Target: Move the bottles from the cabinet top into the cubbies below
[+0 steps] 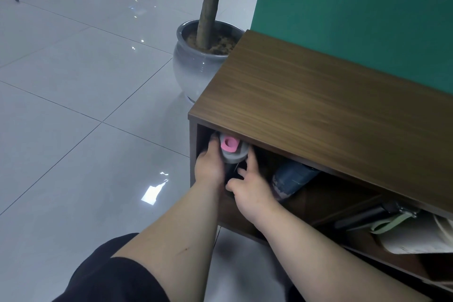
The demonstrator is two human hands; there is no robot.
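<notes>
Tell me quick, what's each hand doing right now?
Left hand: closed around the bottle with the pink and grey lid, inside the end cubby.
Right hand: fingers spread, touching the same bottle's dark body; a firm grip cannot be told.

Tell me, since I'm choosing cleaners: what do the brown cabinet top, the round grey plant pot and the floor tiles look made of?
The brown cabinet top looks like matte wood-grain laminate or veneer: its streaks run very evenly. The round grey plant pot seems glazed ceramic, given its sharp highlights. The floor tiles look like polished ceramic or porcelain, mirroring lights between thin grout lines.
</notes>
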